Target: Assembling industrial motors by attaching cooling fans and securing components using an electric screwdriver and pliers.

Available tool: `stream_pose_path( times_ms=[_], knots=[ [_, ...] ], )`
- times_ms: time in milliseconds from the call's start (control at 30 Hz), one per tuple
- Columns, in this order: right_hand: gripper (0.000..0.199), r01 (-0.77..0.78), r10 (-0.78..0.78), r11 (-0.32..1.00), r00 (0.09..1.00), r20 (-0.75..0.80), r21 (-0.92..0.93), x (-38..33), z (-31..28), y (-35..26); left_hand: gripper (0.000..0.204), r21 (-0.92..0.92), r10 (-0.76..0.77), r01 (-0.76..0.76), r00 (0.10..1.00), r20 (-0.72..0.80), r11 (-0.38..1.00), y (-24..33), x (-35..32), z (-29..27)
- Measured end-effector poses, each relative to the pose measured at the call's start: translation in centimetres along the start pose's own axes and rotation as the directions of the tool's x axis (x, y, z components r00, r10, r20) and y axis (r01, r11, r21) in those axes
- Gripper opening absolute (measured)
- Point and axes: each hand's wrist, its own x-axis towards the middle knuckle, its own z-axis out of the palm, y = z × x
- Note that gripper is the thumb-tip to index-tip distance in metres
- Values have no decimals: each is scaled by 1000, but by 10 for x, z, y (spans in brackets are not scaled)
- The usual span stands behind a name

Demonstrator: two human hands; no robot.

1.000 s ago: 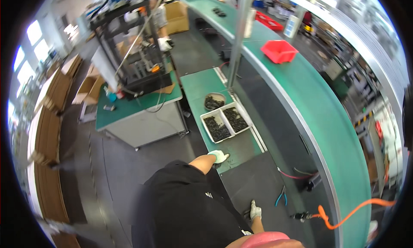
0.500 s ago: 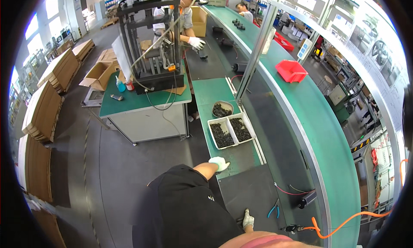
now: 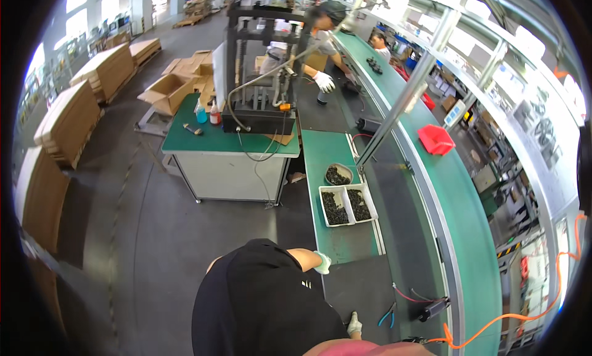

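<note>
My left hand [image 3: 322, 263], in a pale glove, rests at the bench's left edge, where the green board [image 3: 351, 240] meets the dark mat [image 3: 361, 285]. Its fingers look extended and hold nothing visible. Lower down, my gloved right hand [image 3: 354, 326] lies on the mat, fingers pointing away from me and apparently empty. Pliers [image 3: 386, 318] with blue handles lie just right of it. Further right is a black cylindrical motor [image 3: 434, 310] with thin wires. Beyond my left hand stand a white two-compartment tray [image 3: 348, 223] and a round bowl [image 3: 338, 174], both holding small black parts.
A green conveyor [image 3: 472, 251] runs along the right, carrying a red bin [image 3: 436, 139]. An orange hose [image 3: 493, 322] curls at lower right. A metal post [image 3: 401, 97] rises beside the bench. Left stands a press [image 3: 265, 72]; beyond it, a co-worker's gloved hand [image 3: 324, 81] is above a dark cylinder.
The view has shifted, moving the scene sideways. My left hand has drawn back from beside the tray to the board's near edge. My right hand stays beside the pliers.
</note>
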Motion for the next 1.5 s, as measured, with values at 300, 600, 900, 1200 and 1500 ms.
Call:
stream_pose_path(
  times_ms=[300,600,900,1200,1500],
  knots=[
    [64,-195,205,979,944,257,-67,30,-2,-24,60,-212,-49,21,990,-129,977,5,-26,26],
    [67,-167,259,953,883,392,-253,1,61,-118,69,-359,-160,101,977,-140,928,-17,-31,46],
    [71,-169,217,968,934,283,-185,-44,31,-67,68,-390,-218,148,966,-141,909,-13,-38,36],
    [77,-118,116,990,993,-25,-79,-65,5,44,97,70,-203,211,973,-113,975,-2,-16,-22],
    [81,104,-113,980,993,-44,-168,-38,5,80,88,74,-277,280,960,-50,957,16,18,-15]
  ],
)
